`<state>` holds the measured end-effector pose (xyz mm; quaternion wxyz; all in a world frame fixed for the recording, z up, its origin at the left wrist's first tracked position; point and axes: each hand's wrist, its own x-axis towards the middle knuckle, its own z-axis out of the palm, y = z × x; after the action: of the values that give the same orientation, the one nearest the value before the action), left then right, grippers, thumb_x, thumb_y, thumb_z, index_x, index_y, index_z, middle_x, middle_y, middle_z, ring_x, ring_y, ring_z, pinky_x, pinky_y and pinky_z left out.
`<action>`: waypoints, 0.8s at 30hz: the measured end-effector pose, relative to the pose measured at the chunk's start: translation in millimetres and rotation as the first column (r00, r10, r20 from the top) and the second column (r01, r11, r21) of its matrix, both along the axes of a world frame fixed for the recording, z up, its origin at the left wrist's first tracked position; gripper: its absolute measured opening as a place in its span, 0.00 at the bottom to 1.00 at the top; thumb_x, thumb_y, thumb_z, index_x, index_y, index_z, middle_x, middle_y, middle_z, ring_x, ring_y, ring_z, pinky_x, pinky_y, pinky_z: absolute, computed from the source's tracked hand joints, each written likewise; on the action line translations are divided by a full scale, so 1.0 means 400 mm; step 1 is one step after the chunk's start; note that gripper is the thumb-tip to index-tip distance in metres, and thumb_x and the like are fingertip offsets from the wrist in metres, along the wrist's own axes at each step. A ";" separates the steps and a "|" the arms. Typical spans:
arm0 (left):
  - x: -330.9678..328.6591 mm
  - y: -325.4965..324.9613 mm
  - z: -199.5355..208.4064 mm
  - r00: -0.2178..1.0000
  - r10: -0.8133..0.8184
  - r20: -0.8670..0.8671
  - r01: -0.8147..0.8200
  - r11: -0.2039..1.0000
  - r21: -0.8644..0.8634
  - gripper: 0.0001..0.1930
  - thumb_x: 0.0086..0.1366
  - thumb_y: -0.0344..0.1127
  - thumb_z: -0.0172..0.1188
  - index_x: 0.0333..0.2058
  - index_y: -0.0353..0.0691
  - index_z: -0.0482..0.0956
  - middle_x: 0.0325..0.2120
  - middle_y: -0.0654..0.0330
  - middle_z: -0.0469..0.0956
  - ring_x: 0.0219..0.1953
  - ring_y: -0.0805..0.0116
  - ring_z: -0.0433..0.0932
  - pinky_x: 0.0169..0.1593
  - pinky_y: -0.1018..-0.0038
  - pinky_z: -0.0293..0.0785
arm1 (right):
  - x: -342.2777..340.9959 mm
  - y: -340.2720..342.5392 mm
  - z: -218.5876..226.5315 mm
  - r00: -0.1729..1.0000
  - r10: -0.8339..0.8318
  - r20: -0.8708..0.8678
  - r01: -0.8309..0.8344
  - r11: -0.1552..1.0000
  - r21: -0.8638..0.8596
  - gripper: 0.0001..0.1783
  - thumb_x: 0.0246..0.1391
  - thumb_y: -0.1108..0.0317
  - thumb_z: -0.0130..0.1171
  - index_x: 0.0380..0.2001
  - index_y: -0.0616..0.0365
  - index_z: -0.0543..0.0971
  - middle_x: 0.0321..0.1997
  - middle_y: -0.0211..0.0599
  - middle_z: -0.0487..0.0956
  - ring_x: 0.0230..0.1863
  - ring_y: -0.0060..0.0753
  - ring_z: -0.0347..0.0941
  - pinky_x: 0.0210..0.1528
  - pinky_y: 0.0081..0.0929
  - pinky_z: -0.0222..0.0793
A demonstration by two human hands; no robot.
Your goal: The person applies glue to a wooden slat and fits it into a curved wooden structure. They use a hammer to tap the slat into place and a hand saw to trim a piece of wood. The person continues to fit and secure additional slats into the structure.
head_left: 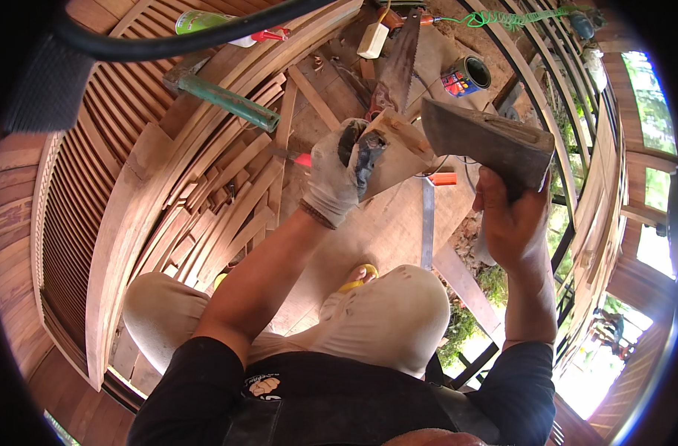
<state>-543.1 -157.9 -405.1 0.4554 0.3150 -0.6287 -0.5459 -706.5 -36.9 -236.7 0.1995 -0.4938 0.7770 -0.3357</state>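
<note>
My left hand (333, 178) wears a pale work glove with dark fingers and is closed around a short piece of wood (400, 154). That piece is held up in front of me, tilted, its far end pointing right. Bare, my right hand (513, 223) grips a hatchet (487, 143) close under its dark metal head. The blade points left toward the wood, and a gap seems to lie between them. Most of the hatchet's handle is hidden by my hand and forearm.
Beyond the wood lie a handsaw (406, 63) and an open can (465, 76). A tool with a green handle (231, 102) rests on curved slatted woodwork (127, 212) at left, near a bottle (212, 27). Wood strips (224, 212) are heaped beside it. A try square (428, 223) lies ahead.
</note>
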 end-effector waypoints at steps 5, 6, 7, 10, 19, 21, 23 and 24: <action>-0.008 0.008 0.001 0.993 -0.035 0.111 0.034 0.999 0.018 0.22 0.73 0.52 0.49 0.40 0.36 0.78 0.27 0.49 0.79 0.30 0.48 0.80 0.36 0.64 0.76 | -0.015 -0.011 0.020 0.975 0.128 -0.180 -0.117 0.990 0.074 0.21 0.60 0.68 0.64 0.51 0.66 0.69 0.34 0.52 0.85 0.38 0.53 0.84 0.37 0.39 0.77; -0.018 0.007 -0.005 0.994 0.020 0.112 -0.016 0.999 -0.036 0.22 0.74 0.52 0.48 0.41 0.36 0.78 0.28 0.48 0.79 0.31 0.46 0.80 0.37 0.63 0.76 | -0.007 -0.015 0.024 0.957 0.152 -0.249 -0.136 0.987 0.081 0.21 0.60 0.68 0.64 0.51 0.66 0.69 0.34 0.52 0.85 0.37 0.54 0.84 0.38 0.39 0.77; -0.026 0.007 -0.012 0.991 0.075 0.111 -0.065 0.994 -0.090 0.22 0.74 0.52 0.47 0.41 0.37 0.78 0.28 0.47 0.79 0.31 0.45 0.80 0.37 0.63 0.76 | -0.002 -0.018 0.027 0.933 0.176 -0.315 -0.156 0.984 0.090 0.21 0.59 0.68 0.64 0.50 0.67 0.69 0.35 0.53 0.85 0.37 0.54 0.84 0.39 0.39 0.77; -0.033 -0.002 -0.035 0.993 0.042 0.114 -0.033 0.997 -0.074 0.24 0.75 0.54 0.44 0.41 0.37 0.78 0.29 0.47 0.80 0.33 0.43 0.80 0.37 0.60 0.76 | -0.051 0.000 0.022 0.951 0.146 -0.272 -0.113 0.985 0.134 0.29 0.58 0.69 0.66 0.57 0.68 0.64 0.35 0.53 0.84 0.38 0.49 0.84 0.39 0.36 0.78; -0.032 -0.009 -0.023 0.993 0.031 0.111 -0.027 0.999 -0.042 0.28 0.74 0.59 0.41 0.41 0.38 0.78 0.30 0.47 0.80 0.33 0.42 0.80 0.37 0.57 0.75 | -0.016 0.015 -0.024 0.990 -0.066 0.127 0.085 0.985 -0.151 0.28 0.62 0.73 0.60 0.61 0.70 0.62 0.40 0.45 0.83 0.36 0.29 0.81 0.38 0.26 0.77; -0.026 -0.012 -0.026 0.992 0.052 0.117 -0.044 0.997 -0.067 0.28 0.74 0.59 0.41 0.41 0.38 0.78 0.29 0.47 0.80 0.33 0.43 0.80 0.37 0.58 0.75 | -0.032 0.010 -0.025 0.998 0.047 -0.038 -0.049 0.998 -0.046 0.26 0.62 0.74 0.60 0.59 0.70 0.64 0.41 0.45 0.83 0.36 0.29 0.81 0.38 0.26 0.77; -0.024 -0.014 -0.024 0.993 0.052 0.108 -0.044 0.996 -0.072 0.28 0.74 0.59 0.41 0.41 0.38 0.78 0.29 0.48 0.80 0.33 0.44 0.80 0.37 0.59 0.75 | -0.038 0.009 -0.028 0.992 0.085 -0.088 -0.086 0.996 -0.008 0.24 0.62 0.75 0.59 0.58 0.70 0.66 0.42 0.45 0.83 0.36 0.29 0.81 0.39 0.26 0.77; -0.024 -0.014 -0.020 0.994 0.042 0.097 -0.036 0.997 -0.064 0.28 0.74 0.58 0.41 0.41 0.38 0.78 0.29 0.48 0.80 0.33 0.44 0.81 0.38 0.60 0.76 | -0.038 0.010 -0.033 0.996 0.061 -0.060 -0.063 0.998 -0.029 0.23 0.62 0.75 0.59 0.57 0.70 0.67 0.42 0.45 0.83 0.37 0.29 0.81 0.39 0.26 0.77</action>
<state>-552.8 -163.4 -412.9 0.4440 0.3393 -0.6608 -0.5011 -721.7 -33.1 -249.8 0.1789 -0.5304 0.7615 -0.3267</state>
